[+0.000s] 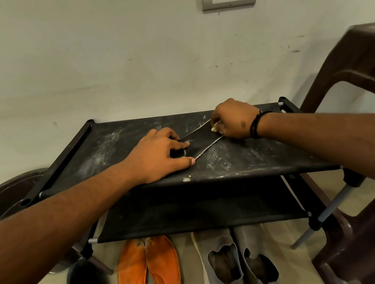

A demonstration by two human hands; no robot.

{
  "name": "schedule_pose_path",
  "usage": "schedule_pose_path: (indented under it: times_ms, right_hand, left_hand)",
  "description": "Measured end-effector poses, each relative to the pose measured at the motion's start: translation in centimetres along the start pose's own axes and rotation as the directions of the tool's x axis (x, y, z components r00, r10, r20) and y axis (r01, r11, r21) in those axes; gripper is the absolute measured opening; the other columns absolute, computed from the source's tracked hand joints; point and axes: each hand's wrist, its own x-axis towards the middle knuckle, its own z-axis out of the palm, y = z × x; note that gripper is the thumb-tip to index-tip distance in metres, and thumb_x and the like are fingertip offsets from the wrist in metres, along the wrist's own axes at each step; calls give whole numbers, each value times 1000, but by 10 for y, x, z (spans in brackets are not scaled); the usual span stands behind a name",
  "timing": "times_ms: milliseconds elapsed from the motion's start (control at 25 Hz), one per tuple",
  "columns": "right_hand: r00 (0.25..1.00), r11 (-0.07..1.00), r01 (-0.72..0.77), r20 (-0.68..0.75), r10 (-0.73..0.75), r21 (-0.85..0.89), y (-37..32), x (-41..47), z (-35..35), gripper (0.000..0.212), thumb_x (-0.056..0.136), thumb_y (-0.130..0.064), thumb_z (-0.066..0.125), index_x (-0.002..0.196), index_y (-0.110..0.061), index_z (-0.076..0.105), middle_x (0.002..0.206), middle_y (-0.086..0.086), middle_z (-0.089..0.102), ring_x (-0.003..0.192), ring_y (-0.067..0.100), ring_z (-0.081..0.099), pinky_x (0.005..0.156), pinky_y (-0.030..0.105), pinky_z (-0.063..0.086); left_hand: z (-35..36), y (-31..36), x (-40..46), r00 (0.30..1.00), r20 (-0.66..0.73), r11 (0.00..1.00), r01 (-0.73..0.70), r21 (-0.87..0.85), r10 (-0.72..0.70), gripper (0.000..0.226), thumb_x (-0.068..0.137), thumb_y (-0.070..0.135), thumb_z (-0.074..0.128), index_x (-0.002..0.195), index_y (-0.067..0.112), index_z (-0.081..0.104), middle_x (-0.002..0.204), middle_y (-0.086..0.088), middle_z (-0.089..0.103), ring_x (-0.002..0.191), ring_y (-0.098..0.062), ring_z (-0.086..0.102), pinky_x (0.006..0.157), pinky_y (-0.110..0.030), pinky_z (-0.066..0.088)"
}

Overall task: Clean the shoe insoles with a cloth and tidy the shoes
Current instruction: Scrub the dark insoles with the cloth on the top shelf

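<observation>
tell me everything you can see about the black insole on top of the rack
The black insole lies flat on the dusty top shelf of the shoe rack, dark and matte, with a thin pale edge tracing its outline. Its surface blends into the black shelf fabric. It runs diagonally, one end under the left hand, whose fingers press it down, the other end at the right hand, which curls over it holding something small and pale, possibly the cloth. Much of the insole's ends is hidden by the hands.

Single head-worn wide-angle view, looking forward and steeply down from close range onto the top tier of a black shoe rack [134, 134] standing against a wall [102, 58]; floor at bottom edge.
</observation>
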Motion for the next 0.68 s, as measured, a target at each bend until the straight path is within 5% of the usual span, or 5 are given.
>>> schedule_pose_path:
  times_ms: [120,280,360,560,680]
  right_hand:
    - [990,991,-119,-77,115,-52,9,6,3,14,90,-17,60,98,-12,72,97,12,70,84,28,64,75,38,56]
    - [988,988,156,11,-156,1,-41,-18,16,16,91,-19,58,96,-14,72,95,7,68,85,24,63,76,38,55]
    - [965,957,263,21,-263,-124,-45,-20,17,17,92,-23,56,98,-15,70,96,4,64,86,24,61,72,38,54]
    - [997,951,-70,-50,58,-303,-9,8,-4,12,88,-15,60,97,-8,63,95,11,63,82,28,56,65,35,47]
    - [1000,990,5,-4,-6,-144,-41,1,6,5,87,-16,62,89,-11,62,92,11,65,80,27,59,66,34,49]
  left_hand:
    - [0,-1,0,1000,-4,1000,8,-9,-8,93,67,88,28,141,39,57,137,11,48,119,-14,41,104,-38,40]
    - [0,-1,0,1000,-1,1000,4,0,-4,93,67,87,29,139,37,59,137,9,48,119,-15,41,103,-38,41]
    - [0,0,0,1000,-5,1000,3,0,-3,92,68,87,29,139,36,59,137,9,49,120,-16,41,103,-39,41]
    - [0,1,0,1000,0,1000,14,-8,-14,93,67,87,28,141,39,57,137,10,48,119,-15,41,104,-38,40]
    - [1,0,1,1000,-6,1000,7,-7,-7,92,67,87,29,138,38,59,136,9,49,118,-15,42,103,-38,40]
